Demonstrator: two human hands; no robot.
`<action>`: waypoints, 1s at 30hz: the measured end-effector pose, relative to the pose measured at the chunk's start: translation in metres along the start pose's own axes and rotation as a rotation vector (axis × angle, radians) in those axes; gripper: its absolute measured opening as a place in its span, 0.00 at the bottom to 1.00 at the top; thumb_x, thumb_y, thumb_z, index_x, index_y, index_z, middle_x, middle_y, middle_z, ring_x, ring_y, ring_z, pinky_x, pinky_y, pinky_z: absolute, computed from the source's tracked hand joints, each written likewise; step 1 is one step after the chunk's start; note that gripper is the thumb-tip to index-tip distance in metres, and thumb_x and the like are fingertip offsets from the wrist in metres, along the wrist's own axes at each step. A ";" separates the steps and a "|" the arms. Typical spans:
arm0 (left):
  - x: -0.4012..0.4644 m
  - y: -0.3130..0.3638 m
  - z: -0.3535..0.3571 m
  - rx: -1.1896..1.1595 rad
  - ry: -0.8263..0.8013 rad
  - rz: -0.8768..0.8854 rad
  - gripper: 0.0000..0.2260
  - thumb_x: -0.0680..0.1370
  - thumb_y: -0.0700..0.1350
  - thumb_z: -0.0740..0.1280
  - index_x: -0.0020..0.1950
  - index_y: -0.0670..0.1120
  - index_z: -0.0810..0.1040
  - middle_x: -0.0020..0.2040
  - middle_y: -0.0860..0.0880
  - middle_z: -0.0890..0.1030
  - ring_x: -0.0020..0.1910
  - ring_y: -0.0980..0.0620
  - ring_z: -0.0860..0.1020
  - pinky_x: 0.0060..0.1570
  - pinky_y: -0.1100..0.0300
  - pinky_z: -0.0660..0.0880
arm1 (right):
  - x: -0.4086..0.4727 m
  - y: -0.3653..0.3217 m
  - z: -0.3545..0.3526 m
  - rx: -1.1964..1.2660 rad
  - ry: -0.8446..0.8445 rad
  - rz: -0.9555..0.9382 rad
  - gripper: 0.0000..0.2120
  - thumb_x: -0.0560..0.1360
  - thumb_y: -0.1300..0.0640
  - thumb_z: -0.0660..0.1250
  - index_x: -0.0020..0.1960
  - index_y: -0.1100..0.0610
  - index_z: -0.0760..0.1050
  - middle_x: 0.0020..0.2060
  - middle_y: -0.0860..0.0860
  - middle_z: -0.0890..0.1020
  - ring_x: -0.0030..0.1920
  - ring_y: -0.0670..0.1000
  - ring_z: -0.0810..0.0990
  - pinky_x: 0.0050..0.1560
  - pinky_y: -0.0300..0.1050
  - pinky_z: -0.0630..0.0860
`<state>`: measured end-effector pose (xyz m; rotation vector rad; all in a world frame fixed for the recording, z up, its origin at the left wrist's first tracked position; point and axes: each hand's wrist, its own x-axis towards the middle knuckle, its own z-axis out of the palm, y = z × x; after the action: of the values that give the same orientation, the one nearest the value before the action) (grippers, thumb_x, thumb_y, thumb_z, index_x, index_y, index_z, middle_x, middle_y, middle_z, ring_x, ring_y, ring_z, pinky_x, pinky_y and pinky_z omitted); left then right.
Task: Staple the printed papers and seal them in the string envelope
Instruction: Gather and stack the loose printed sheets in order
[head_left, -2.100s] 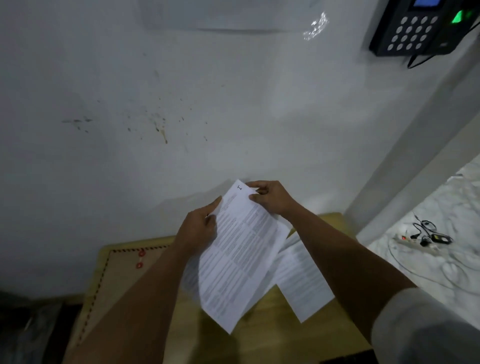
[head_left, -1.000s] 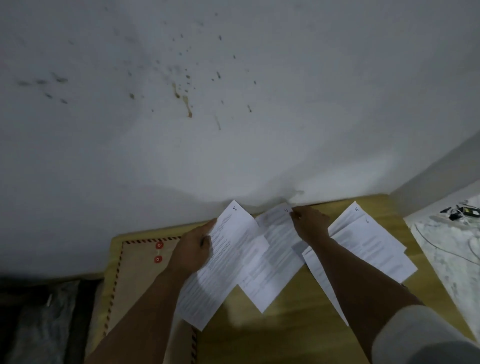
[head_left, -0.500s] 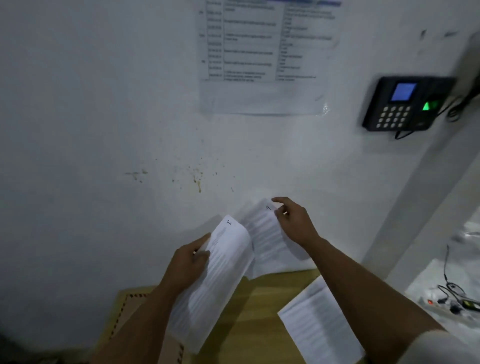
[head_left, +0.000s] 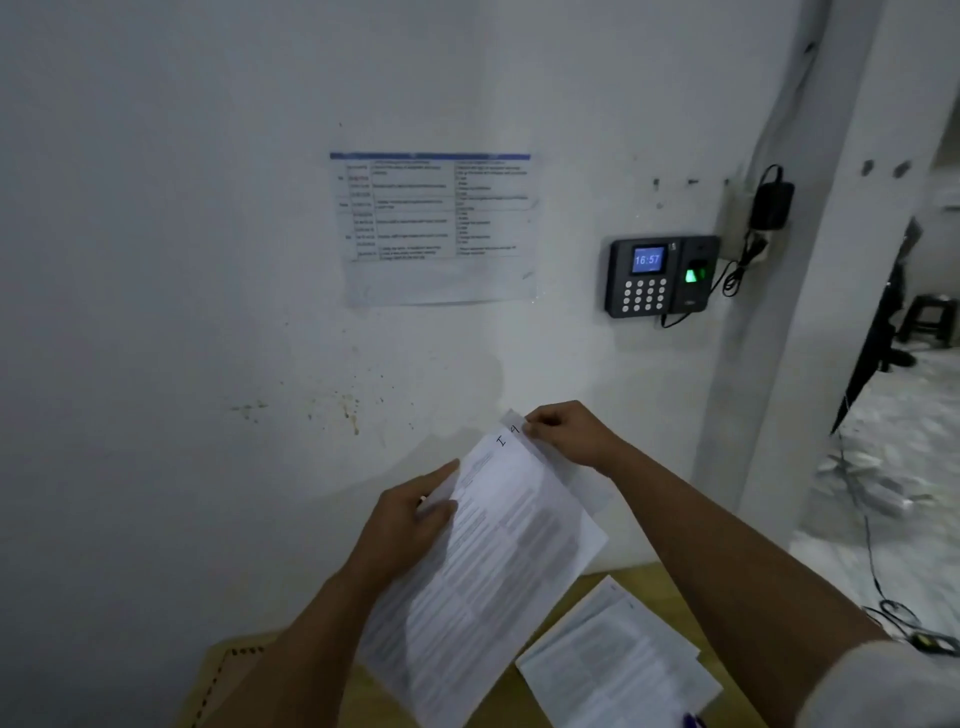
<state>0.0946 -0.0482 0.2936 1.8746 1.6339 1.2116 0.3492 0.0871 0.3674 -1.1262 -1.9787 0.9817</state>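
Note:
I hold two printed sheets (head_left: 498, 561) up over the wooden table (head_left: 592, 587), one laid behind the other. The front sheet is marked "I" at its top corner, the back one "4". My left hand (head_left: 410, 525) grips their left edge. At the top corner my right hand (head_left: 566, 434) pinches the back sheet. More printed papers (head_left: 618, 665) lie on the table at the lower right. The brown string envelope (head_left: 228, 680), with a dashed red border, lies at the table's left, mostly hidden by my left arm. No stapler is visible.
A white wall rises right behind the table, with a taped notice (head_left: 436, 223) and a fingerprint clock (head_left: 660, 275) on it. A pillar (head_left: 810, 291) stands to the right. Cables and a power strip (head_left: 930, 642) lie on the marble floor beyond.
My right hand has brought the second sheet behind the first, so both hands now hold them together. The view has tilted up the wall.

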 end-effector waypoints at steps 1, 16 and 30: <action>-0.001 0.005 0.004 0.011 0.004 0.022 0.23 0.81 0.43 0.71 0.75 0.55 0.73 0.67 0.70 0.73 0.63 0.79 0.69 0.65 0.77 0.67 | -0.006 0.000 -0.005 0.040 -0.024 0.048 0.08 0.79 0.53 0.70 0.44 0.55 0.84 0.32 0.47 0.78 0.33 0.46 0.71 0.38 0.41 0.67; -0.002 0.054 0.049 0.186 0.139 0.114 0.24 0.81 0.51 0.68 0.76 0.62 0.67 0.64 0.56 0.71 0.60 0.57 0.74 0.57 0.61 0.75 | -0.043 0.017 -0.056 0.341 -0.233 0.226 0.12 0.81 0.52 0.64 0.56 0.59 0.80 0.49 0.52 0.82 0.47 0.53 0.79 0.47 0.49 0.74; 0.021 0.062 0.066 0.051 0.231 -0.057 0.16 0.83 0.45 0.66 0.70 0.54 0.79 0.60 0.52 0.84 0.57 0.53 0.82 0.61 0.53 0.80 | -0.044 0.021 -0.057 0.346 -0.156 0.093 0.12 0.76 0.48 0.73 0.54 0.54 0.84 0.45 0.50 0.85 0.44 0.49 0.82 0.45 0.42 0.78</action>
<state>0.1833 -0.0282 0.3104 1.7584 1.8401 1.4185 0.4227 0.0714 0.3708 -0.9777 -1.7932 1.4351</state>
